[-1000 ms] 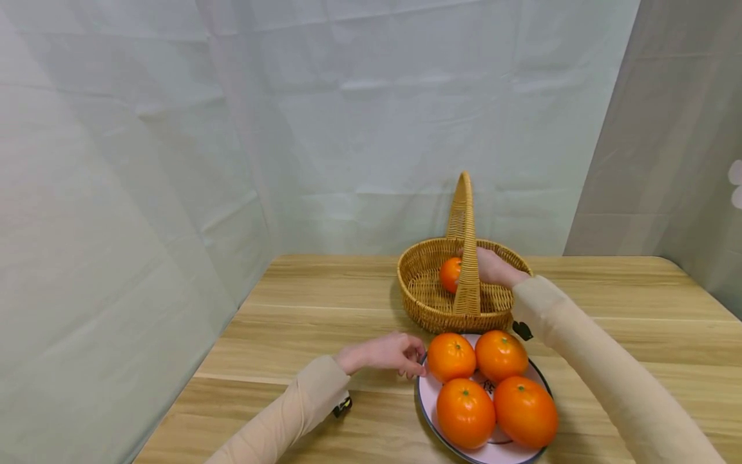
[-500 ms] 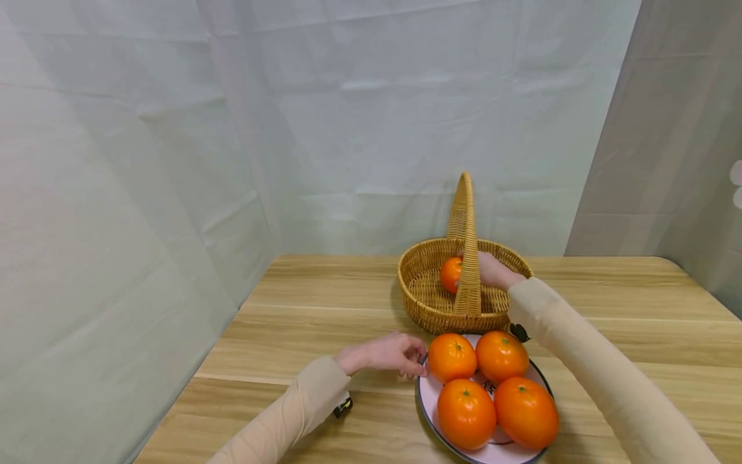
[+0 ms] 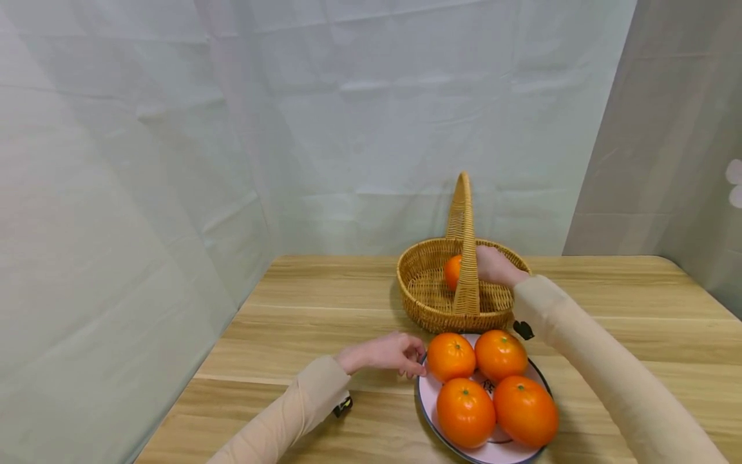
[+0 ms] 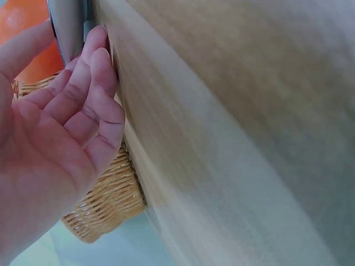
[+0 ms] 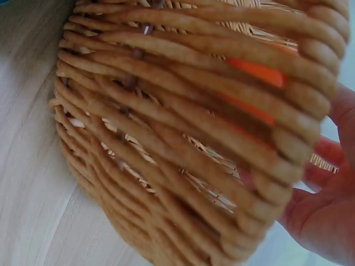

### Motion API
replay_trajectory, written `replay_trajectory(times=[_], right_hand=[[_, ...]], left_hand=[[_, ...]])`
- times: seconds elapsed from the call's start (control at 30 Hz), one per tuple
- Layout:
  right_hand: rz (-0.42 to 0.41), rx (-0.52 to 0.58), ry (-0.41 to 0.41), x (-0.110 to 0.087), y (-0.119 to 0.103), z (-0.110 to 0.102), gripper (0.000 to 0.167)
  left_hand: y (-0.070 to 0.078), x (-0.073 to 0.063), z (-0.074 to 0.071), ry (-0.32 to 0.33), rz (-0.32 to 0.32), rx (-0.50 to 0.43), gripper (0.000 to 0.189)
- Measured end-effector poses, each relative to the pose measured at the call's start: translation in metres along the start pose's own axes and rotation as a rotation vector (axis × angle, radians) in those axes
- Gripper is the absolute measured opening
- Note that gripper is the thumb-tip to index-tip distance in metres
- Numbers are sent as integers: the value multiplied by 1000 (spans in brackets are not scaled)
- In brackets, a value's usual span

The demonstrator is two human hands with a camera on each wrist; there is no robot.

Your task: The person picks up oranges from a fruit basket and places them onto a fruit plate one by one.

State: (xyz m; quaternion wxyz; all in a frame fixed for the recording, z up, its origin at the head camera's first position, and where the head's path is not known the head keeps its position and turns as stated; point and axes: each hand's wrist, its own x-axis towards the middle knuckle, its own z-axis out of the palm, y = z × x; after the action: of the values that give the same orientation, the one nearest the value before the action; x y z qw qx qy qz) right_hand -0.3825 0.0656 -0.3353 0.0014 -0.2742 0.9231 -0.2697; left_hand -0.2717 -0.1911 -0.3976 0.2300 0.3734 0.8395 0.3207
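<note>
My right hand reaches into a wicker basket from its right side, near an orange partly behind the upright handle. No fingertips show on the orange's visible side; the handle hides them. In the right wrist view the hand lies beyond the woven wall, fingers apart, with some orange colour through the gaps. My left hand holds the left rim of a plate, thumb over the edge and fingers below, seen in the left wrist view on the plate.
Several large oranges sit on the plate, just in front of the basket. Bare wooden table extends to the left and right. A pale cloth backdrop hangs behind and on the left side.
The orange in the basket has shifted slightly right, further behind the handle. My right fingertips, seen against it earlier, have drawn back right out of sight. My left hand and the plate stay still.
</note>
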Motion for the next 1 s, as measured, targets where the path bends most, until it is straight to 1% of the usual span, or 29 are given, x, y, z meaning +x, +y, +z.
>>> replay_trajectory(times=[0.13,0.27,0.43,0.47,0.57,0.67,1.0], right_hand=[[6,-6,37,-1,0,-3,33],[17,22,63,-4,-1,-6,36],[31,102,87,-8,-1,-9,48],[28,103,95,-8,0,-10,53],[19,82,121,-10,2,-12,58],[19,52,146,-13,3,-14,61],[74,68,146,-30,0,-24,63]], left_hand=[[-1,0,0,1,-1,-5,13],[-1,1,0,-3,0,-5,13],[-2,1,-1,-4,-4,-7,13],[-2,1,-1,-3,-5,-6,13],[-2,1,-1,-1,-8,-6,13],[-3,2,-1,-1,-5,-6,13],[-3,2,-1,-4,-7,1,12]])
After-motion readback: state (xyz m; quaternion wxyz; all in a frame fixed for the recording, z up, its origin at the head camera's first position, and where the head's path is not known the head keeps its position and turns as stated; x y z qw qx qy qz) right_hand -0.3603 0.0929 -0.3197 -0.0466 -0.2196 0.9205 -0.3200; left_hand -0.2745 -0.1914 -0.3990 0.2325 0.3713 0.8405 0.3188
